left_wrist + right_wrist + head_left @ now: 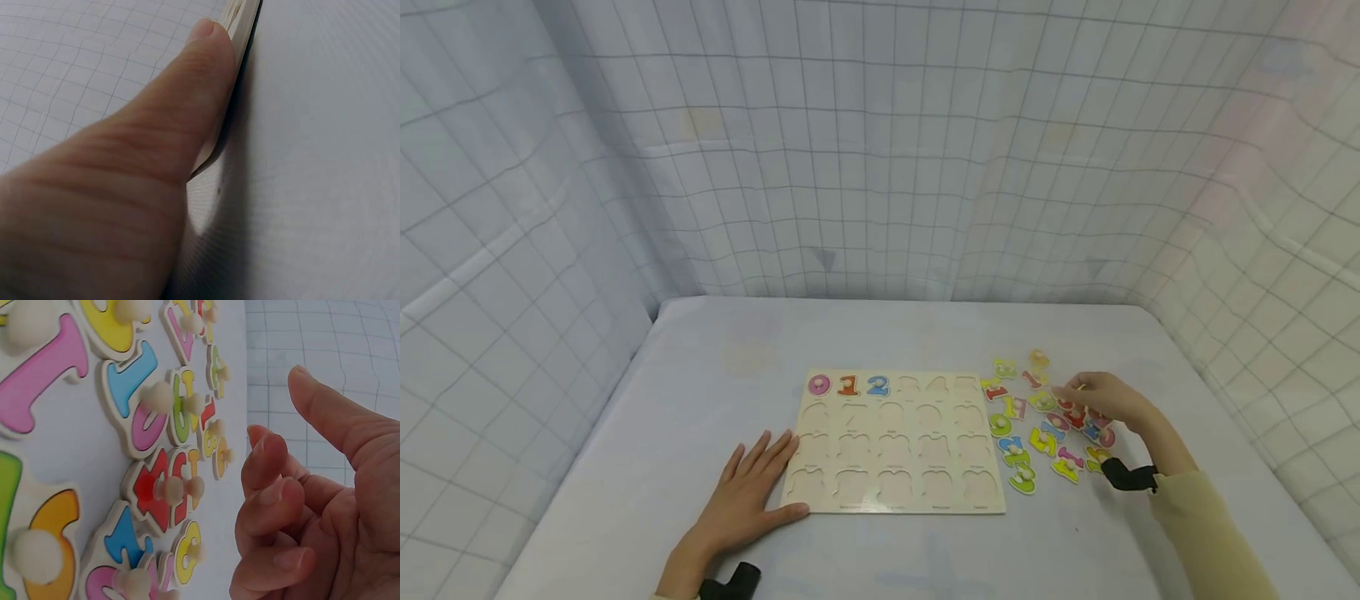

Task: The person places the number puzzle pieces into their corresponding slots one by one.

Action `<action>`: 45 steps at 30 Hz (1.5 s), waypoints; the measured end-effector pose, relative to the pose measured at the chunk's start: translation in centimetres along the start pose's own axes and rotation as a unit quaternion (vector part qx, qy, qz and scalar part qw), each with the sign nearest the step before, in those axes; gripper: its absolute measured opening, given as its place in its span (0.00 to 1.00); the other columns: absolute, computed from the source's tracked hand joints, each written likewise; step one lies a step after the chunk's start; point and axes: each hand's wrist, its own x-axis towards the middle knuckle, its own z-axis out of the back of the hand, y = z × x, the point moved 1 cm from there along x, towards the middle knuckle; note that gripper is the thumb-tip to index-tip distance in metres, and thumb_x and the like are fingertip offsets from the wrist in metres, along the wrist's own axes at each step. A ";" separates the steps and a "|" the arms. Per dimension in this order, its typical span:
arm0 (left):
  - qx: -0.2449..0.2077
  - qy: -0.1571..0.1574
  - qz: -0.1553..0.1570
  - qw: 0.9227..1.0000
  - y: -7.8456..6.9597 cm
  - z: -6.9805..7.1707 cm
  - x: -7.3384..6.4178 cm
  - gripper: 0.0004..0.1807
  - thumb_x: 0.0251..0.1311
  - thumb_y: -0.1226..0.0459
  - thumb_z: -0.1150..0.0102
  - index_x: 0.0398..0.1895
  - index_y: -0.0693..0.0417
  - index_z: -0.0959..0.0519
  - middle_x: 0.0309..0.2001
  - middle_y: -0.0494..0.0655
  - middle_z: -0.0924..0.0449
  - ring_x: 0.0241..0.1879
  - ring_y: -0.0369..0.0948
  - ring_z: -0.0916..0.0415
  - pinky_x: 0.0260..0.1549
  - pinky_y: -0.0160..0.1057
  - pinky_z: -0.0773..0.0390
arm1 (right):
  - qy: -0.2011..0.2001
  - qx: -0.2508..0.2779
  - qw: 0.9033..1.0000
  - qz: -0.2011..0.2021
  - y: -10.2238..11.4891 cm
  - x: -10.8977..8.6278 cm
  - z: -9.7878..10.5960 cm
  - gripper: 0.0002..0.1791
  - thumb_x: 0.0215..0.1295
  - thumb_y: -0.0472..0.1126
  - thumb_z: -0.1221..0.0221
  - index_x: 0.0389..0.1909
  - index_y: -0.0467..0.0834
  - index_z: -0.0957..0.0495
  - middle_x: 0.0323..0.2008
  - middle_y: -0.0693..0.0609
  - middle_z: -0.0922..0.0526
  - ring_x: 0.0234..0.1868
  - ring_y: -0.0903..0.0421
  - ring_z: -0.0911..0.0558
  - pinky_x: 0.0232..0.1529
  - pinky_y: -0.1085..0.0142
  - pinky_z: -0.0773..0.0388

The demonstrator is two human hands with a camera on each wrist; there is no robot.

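We note a pale puzzle board [912, 422] flat on the white worktop [880, 333], with a pink 0 [819, 384], an orange-red 1 [847, 385] and a blue 2 [878, 385] seated at the left of its far row. The loose number pieces [1042, 442] lie scattered just beyond the board's right edge, some overlapping. Our left hand [741, 498] is spread beside the board's near left corner, thumb against the near edge. Our right hand [1102, 397] hovers over the scatter; its fingers bend loosely, thumb well apart, and we see nothing between them. We judge the pieces light, stiff and thin, probably wood, not fragile, perhaps a little slippery on their painted faces. Each is best taken by its round knob [173, 489], between thumb and forefinger from above; where pieces overlap, a straight lift should avoid dragging a neighbour.
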 end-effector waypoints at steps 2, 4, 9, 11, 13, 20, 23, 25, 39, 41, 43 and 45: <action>0.000 0.001 0.002 1.000 0.1 0.0 0.0 0.53 0.49 0.31 0.46 0.73 0.51 0.43 0.73 0.45 0.48 0.72 0.50 0.58 0.66 0.55 0.64 | 0.013 0.004 1.000 -0.002 -0.3 -0.3 -0.3 0.23 0.67 0.53 0.43 0.42 0.34 0.25 0.24 0.44 0.26 0.16 0.56 0.35 0.17 0.65 0.33; -0.002 0.003 0.005 1.000 0.1 -0.1 0.1 0.53 0.49 0.31 0.46 0.73 0.50 0.44 0.73 0.45 0.48 0.72 0.49 0.59 0.66 0.55 0.64 | 0.025 0.006 1.000 -0.008 -0.4 -0.5 -0.6 0.21 0.66 0.53 0.43 0.41 0.35 0.25 0.24 0.45 0.27 0.15 0.57 0.36 0.16 0.66 0.33; -0.002 0.006 0.005 1.000 0.2 -0.2 0.2 0.53 0.49 0.31 0.47 0.74 0.49 0.45 0.73 0.44 0.49 0.72 0.49 0.60 0.66 0.54 0.65 | 0.048 -0.018 0.999 -0.018 -0.5 -1.0 -1.4 0.20 0.63 0.55 0.41 0.36 0.39 0.26 0.21 0.49 0.29 0.14 0.58 0.39 0.15 0.69 0.38; -0.004 0.007 0.005 1.000 0.1 -0.2 0.2 0.53 0.49 0.31 0.47 0.74 0.48 0.45 0.73 0.44 0.49 0.72 0.49 0.60 0.66 0.54 0.65 | 0.050 -0.027 0.998 -0.017 -0.5 -1.2 -1.7 0.19 0.63 0.54 0.40 0.35 0.40 0.25 0.20 0.51 0.30 0.14 0.59 0.39 0.16 0.69 0.40; -0.007 0.008 0.006 1.000 0.1 -0.2 0.2 0.53 0.49 0.31 0.46 0.74 0.49 0.45 0.73 0.45 0.49 0.72 0.49 0.60 0.66 0.54 0.66 | 0.052 -0.028 0.998 -0.017 -0.6 -1.4 -2.1 0.18 0.62 0.53 0.39 0.35 0.41 0.25 0.20 0.51 0.30 0.15 0.59 0.38 0.16 0.70 0.39; -0.004 0.004 0.004 1.000 0.2 0.0 0.1 0.52 0.50 0.31 0.46 0.74 0.49 0.45 0.73 0.45 0.48 0.72 0.50 0.59 0.66 0.54 0.64 | 0.079 -0.038 0.996 0.026 -0.1 -1.9 -4.6 0.16 0.57 0.51 0.34 0.28 0.42 0.24 0.17 0.54 0.28 0.17 0.59 0.33 0.17 0.71 0.37; -0.003 0.001 0.000 1.000 0.2 0.1 0.1 0.52 0.50 0.32 0.45 0.74 0.49 0.44 0.73 0.46 0.48 0.72 0.50 0.59 0.66 0.55 0.64 | 0.088 -0.054 0.993 0.048 0.4 -2.2 -5.9 0.16 0.55 0.52 0.32 0.24 0.44 0.24 0.16 0.57 0.30 0.16 0.61 0.34 0.16 0.71 0.38; -0.004 0.001 -0.001 1.000 0.1 0.1 0.1 0.52 0.50 0.32 0.44 0.74 0.50 0.44 0.73 0.47 0.47 0.72 0.50 0.59 0.66 0.55 0.64 | 0.081 -0.070 0.992 0.059 0.8 -2.3 -6.6 0.17 0.52 0.53 0.31 0.22 0.45 0.24 0.15 0.58 0.31 0.15 0.61 0.34 0.15 0.71 0.39; 0.000 0.000 -0.003 1.000 -0.2 0.0 0.0 0.53 0.50 0.32 0.45 0.73 0.51 0.44 0.72 0.46 0.47 0.72 0.50 0.58 0.66 0.55 0.64 | 0.104 -0.076 0.989 0.071 2.0 -3.0 -8.8 0.18 0.53 0.52 0.32 0.18 0.45 0.26 0.12 0.58 0.31 0.14 0.62 0.37 0.15 0.72 0.44; 0.002 0.000 -0.003 1.000 -0.1 0.0 0.0 0.53 0.50 0.32 0.45 0.73 0.50 0.44 0.73 0.46 0.47 0.72 0.50 0.59 0.66 0.55 0.64 | 0.105 -0.070 0.989 0.078 1.9 -3.0 -8.9 0.18 0.55 0.51 0.33 0.18 0.44 0.27 0.12 0.57 0.32 0.14 0.62 0.37 0.16 0.72 0.45; 0.002 -0.001 -0.003 1.000 -0.1 0.0 0.0 0.53 0.50 0.32 0.45 0.73 0.50 0.44 0.73 0.46 0.47 0.72 0.50 0.59 0.66 0.55 0.64 | 0.103 -0.068 0.989 0.084 1.9 -3.1 -9.1 0.19 0.55 0.51 0.33 0.19 0.44 0.27 0.12 0.57 0.32 0.14 0.62 0.37 0.16 0.72 0.45; 0.002 -0.001 -0.002 1.000 -0.1 0.0 0.0 0.53 0.50 0.32 0.45 0.73 0.50 0.44 0.73 0.46 0.47 0.72 0.50 0.59 0.66 0.55 0.64 | 0.102 -0.071 0.988 0.092 1.9 -3.2 -9.1 0.19 0.56 0.52 0.34 0.19 0.44 0.28 0.13 0.58 0.32 0.15 0.62 0.36 0.16 0.72 0.44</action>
